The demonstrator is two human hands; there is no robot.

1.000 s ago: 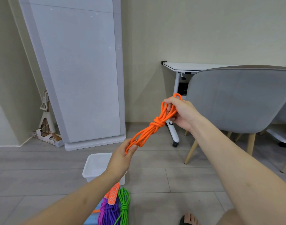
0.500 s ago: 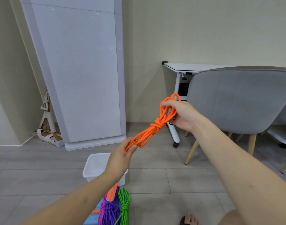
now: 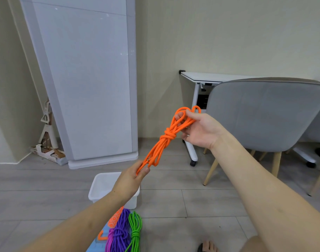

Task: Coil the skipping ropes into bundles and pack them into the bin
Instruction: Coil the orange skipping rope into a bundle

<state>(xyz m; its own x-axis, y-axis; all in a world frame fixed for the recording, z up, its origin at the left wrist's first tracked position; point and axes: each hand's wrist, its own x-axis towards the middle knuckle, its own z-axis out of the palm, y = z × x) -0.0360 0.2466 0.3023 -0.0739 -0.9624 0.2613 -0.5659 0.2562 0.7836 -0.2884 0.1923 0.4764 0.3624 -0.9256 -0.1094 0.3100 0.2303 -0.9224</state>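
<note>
Views: one only, so no part of the scene is shared with another.
Position: worn on the person's head, above both forearms.
Facing: forward and down, toward the far wall and floor.
Lens: wide angle; the tall white panel (image 3: 86, 79) at far left looks slanted.
Nearness: left hand (image 3: 131, 179) and right hand (image 3: 201, 130) are near the lens.
Near edge: a foot (image 3: 207, 247) sits at the bottom.
Far right: grey chair (image 3: 264, 113).

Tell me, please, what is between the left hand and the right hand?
In the head view, the orange rope spans the gap between the left hand and the right hand, each holding one end. Its knot sits nearer the right hand.
</note>
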